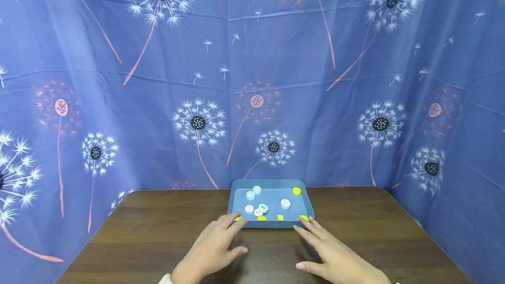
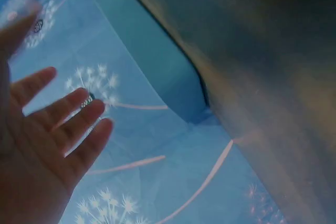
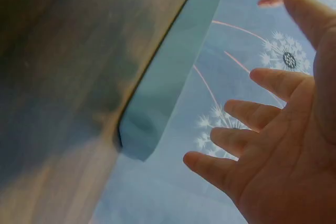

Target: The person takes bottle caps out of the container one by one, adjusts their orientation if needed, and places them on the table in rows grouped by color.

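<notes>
A shallow blue-grey tray (image 1: 272,224) lies toward the back of the table. Inside it are several white round caps (image 1: 285,204) and several yellow pieces, among them a round yellow cap (image 1: 296,191) and a small yellow square (image 1: 280,217). My left hand (image 1: 215,246) is held near the tray's front left corner, fingers spread and holding nothing. At the front right corner is my right hand (image 1: 335,253), its fingers also spread and its palm bare. Both wrist views show the tray's outer wall (image 2: 152,51) beyond the fingers; whether any fingertip touches it I cannot tell.
The dark brown wooden table (image 1: 158,227) has rounded back corners. Behind it and at both sides hangs a blue curtain (image 1: 331,143) with a dandelion print, close to the table's back edge.
</notes>
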Motion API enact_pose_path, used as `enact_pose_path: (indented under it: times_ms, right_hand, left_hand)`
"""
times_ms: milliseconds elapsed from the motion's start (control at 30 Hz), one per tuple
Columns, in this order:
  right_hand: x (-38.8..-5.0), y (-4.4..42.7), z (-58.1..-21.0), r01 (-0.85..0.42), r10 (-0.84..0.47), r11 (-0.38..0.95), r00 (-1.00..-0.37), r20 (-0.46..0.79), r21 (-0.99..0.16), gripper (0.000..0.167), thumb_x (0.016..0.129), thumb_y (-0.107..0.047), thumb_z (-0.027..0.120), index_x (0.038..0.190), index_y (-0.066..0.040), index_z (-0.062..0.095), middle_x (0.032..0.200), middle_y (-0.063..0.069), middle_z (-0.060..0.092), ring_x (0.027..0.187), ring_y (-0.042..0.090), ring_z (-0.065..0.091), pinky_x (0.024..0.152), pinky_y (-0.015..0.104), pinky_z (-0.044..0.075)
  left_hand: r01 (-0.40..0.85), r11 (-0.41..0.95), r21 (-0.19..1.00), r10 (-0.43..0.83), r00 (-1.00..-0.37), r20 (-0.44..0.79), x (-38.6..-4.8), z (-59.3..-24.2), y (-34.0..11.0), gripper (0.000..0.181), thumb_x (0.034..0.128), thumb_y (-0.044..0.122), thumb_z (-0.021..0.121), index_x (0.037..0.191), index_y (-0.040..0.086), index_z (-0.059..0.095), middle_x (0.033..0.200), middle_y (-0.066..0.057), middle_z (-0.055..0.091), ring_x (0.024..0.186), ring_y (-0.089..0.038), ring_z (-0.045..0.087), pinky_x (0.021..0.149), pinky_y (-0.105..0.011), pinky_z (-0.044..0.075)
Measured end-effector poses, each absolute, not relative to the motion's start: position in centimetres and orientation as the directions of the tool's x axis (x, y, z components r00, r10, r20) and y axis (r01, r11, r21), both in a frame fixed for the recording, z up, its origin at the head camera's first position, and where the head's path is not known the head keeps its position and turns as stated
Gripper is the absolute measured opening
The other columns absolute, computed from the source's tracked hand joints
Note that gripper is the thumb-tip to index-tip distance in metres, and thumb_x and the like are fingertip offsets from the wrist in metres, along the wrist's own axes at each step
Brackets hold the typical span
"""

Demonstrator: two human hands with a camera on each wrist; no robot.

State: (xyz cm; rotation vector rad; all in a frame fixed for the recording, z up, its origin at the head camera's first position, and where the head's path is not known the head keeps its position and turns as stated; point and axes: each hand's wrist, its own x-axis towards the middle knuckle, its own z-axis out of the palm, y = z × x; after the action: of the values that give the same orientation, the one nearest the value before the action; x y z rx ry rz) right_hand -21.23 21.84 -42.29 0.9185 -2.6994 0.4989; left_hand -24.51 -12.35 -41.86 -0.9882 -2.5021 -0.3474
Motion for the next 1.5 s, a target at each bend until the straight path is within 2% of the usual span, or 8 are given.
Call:
enact_pose_path:
  times_ms: [100,233,433,600,800,933,1100,1500]
  right_hand:
    - [-21.3,21.9,-41.6,-0.601,-0.515,0.760,-0.789,0.336,-0.248,0.068,0.093,-0.062,0.055,0.147,-0.023,0.048,0.154,0.006,0.043,0.139,0.033,0.041,0.096,0.051,0.048]
    - [-21.5,22.0,-40.6,-0.595,-0.476,0.770,-0.777,0.413,-0.231,0.056,0.093,-0.054,0.061,0.138,-0.021,0.058,0.143,-0.002,0.054,0.128,0.023,0.055,0.093,0.044,0.051]
    - [-22.5,21.7,-39.2,-0.667,-0.503,0.717,-0.696,0.512,-0.203,0.041,0.091,-0.034,0.072,0.128,-0.017,0.065,0.128,-0.006,0.063,0.116,0.017,0.062,0.090,0.040,0.053]
    - [-23.9,20.9,-38.6,-0.688,-0.522,0.671,-0.703,0.484,-0.277,0.035,0.091,-0.023,0.074,0.125,-0.018,0.066,0.120,-0.011,0.063,0.108,0.009,0.062,0.085,0.035,0.054]
    - [-26.0,20.3,-39.0,-0.678,-0.507,0.626,-0.729,0.459,-0.386,0.033,0.088,-0.012,0.076,0.120,-0.014,0.069,0.113,-0.008,0.068,0.094,0.006,0.062,0.075,0.032,0.055]
    - [-27.8,20.1,-39.3,-0.667,-0.503,0.610,-0.743,0.442,-0.427,0.031,0.089,-0.011,0.074,0.120,-0.013,0.070,0.115,-0.005,0.068,0.103,0.013,0.066,0.080,0.037,0.056]
    - [-30.3,20.2,-40.2,-0.627,-0.476,0.602,-0.779,0.408,-0.494,0.029,0.089,-0.009,0.074,0.117,-0.012,0.070,0.113,0.000,0.069,0.105,0.020,0.066,0.080,0.034,0.056]
    - [-33.4,21.0,-42.1,-0.513,-0.385,0.776,-0.846,0.368,-0.368,0.021,0.079,-0.005,0.082,0.099,-0.004,0.075,0.095,0.006,0.072,0.084,0.021,0.065,0.072,0.035,0.054]
  left_hand:
    - [0.673,0.737,0.064,0.496,-0.603,0.625,-26.1,-41.4,-12.4,0.030,0.0790,0.018,0.084,0.106,0.012,0.072,0.101,0.002,0.066,0.081,-0.007,0.061,0.068,-0.027,0.053]
    - [0.631,0.750,0.202,0.379,-0.658,0.650,-28.0,-40.6,-12.6,0.020,0.0745,0.001,0.083,0.089,0.011,0.073,0.081,0.007,0.061,0.069,-0.002,0.055,0.062,-0.023,0.051]
    - [0.566,0.778,0.273,0.397,-0.779,0.485,-30.8,-41.0,-12.5,0.016,0.0761,0.002,0.083,0.089,0.008,0.076,0.086,0.005,0.058,0.076,-0.010,0.058,0.069,-0.029,0.052]
    - [0.562,0.774,0.292,0.450,-0.812,0.372,-32.0,-41.8,-12.2,0.013,0.0766,-0.002,0.078,0.088,0.003,0.078,0.090,0.000,0.066,0.088,-0.021,0.066,0.077,-0.036,0.055]
    - [0.579,0.758,0.300,0.483,-0.808,0.338,-32.3,-42.5,-12.2,0.018,0.0754,-0.012,0.068,0.079,0.002,0.078,0.083,-0.003,0.071,0.078,-0.015,0.065,0.069,-0.030,0.055]
    - [0.586,0.754,0.298,0.484,-0.802,0.350,-32.5,-42.7,-12.2,0.022,0.0731,-0.014,0.064,0.074,0.004,0.077,0.079,-0.002,0.070,0.073,-0.013,0.063,0.066,-0.027,0.053]
    - [0.583,0.765,0.274,0.474,-0.798,0.373,-33.0,-43.5,-12.2,0.016,0.0740,-0.009,0.070,0.072,0.006,0.077,0.078,-0.002,0.070,0.076,-0.015,0.067,0.068,-0.029,0.055]
    - [0.553,0.777,0.302,0.450,-0.823,0.347,-32.5,-43.0,-12.1,0.021,0.0731,-0.012,0.065,0.071,0.006,0.076,0.078,-0.002,0.068,0.076,-0.017,0.066,0.069,-0.030,0.055]
